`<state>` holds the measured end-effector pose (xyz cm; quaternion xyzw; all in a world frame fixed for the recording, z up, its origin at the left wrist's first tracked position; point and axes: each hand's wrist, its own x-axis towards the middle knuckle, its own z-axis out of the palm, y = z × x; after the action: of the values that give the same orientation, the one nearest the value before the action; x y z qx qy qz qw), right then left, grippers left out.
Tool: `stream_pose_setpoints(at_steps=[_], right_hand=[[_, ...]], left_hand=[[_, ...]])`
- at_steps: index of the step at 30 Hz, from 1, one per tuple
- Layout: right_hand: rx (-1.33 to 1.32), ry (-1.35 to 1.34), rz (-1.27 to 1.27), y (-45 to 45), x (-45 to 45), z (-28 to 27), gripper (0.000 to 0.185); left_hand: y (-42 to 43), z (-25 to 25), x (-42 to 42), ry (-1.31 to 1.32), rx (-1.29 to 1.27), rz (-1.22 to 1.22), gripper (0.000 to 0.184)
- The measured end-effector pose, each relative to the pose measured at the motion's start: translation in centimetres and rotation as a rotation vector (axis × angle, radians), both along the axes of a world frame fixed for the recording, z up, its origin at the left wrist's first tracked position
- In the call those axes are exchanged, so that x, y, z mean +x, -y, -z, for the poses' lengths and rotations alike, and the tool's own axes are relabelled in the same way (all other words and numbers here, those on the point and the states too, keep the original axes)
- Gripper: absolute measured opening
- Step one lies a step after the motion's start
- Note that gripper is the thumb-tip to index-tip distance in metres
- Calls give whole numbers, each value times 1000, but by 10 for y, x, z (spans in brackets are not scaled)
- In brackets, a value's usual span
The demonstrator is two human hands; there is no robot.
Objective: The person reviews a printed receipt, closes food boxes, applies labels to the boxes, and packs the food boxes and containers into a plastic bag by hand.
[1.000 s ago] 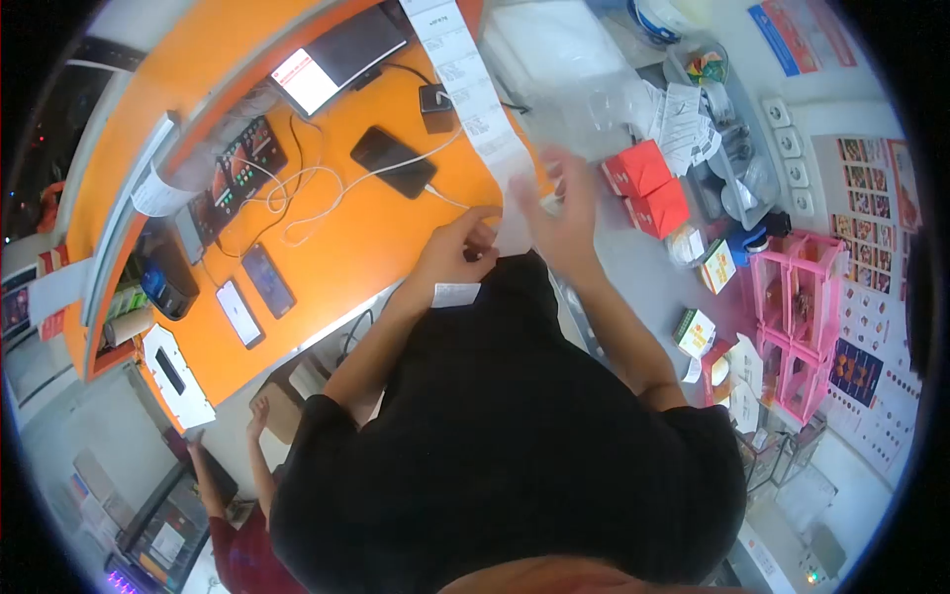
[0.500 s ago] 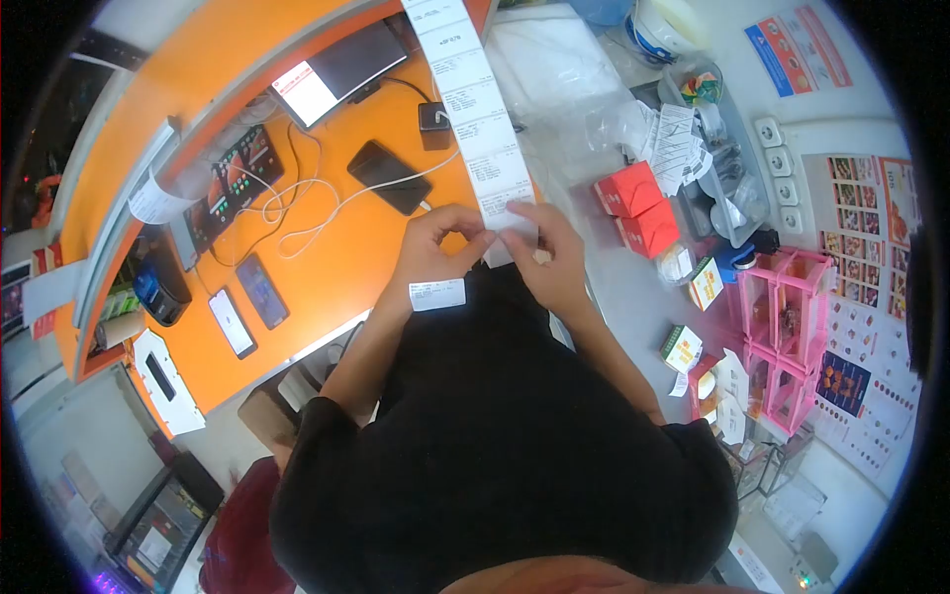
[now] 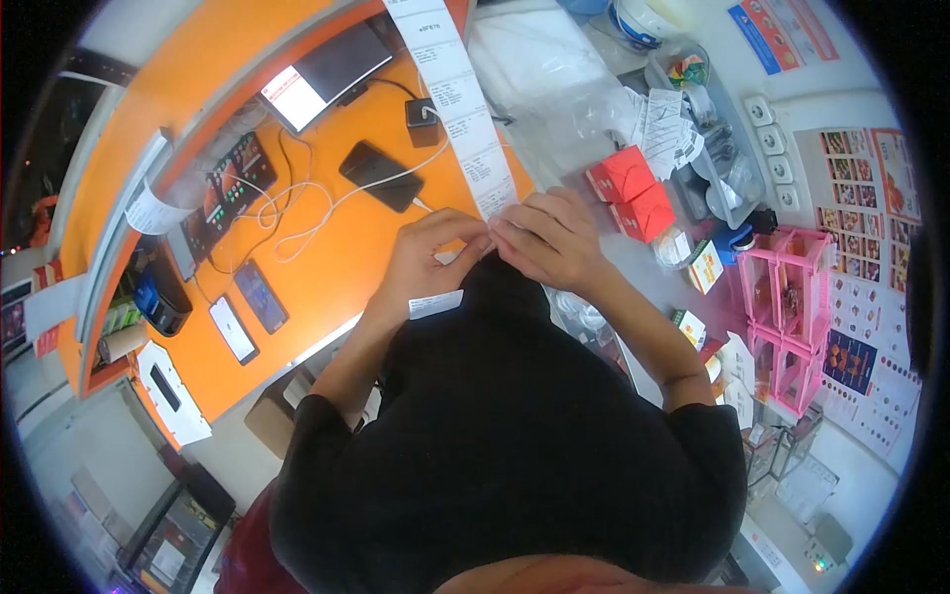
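A long strip of printed paper labels (image 3: 460, 104) runs down from the top edge over the orange counter to my hands. Its lower end is pinched in the fingertips of my left hand (image 3: 427, 255). My right hand (image 3: 550, 241) closes on the same end from the other side, fingers curled over it and partly hiding it. The two hands' fingertips meet there. On my left wrist lies a small white printed label (image 3: 435, 305), separate from the strip. A black phone (image 3: 382, 176) with a white cable rests just beyond my left hand.
The orange counter (image 3: 327, 233) holds two more phones, a monitor (image 3: 325, 77) and tangled cables. On the grey surface at right are red boxes (image 3: 633, 193), small white-and-green boxes (image 3: 706, 267), a grey tray (image 3: 727, 188) and a pink rack (image 3: 787, 317).
My right hand has turned and its fingers have curled over the strip's end. The label on my left wrist now shows more edge-on. The view has shifted slightly.
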<state>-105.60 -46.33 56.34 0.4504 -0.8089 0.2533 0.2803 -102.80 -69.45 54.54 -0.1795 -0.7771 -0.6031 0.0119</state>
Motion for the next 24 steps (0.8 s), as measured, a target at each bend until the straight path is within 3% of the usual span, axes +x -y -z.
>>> stream_pose_setpoints(at_steps=[8,21,24], right_hand=[[44,69,-70,-1,-6,1,37],[-10,77,-79,-1,-7,16,28],[-39,213,-73,-1,-7,26,24]], left_hand=[[0,5,3,72,66,-24,16],[-5,12,0,-27,-38,-64,23],[-2,7,1,-17,-57,-56,23]])
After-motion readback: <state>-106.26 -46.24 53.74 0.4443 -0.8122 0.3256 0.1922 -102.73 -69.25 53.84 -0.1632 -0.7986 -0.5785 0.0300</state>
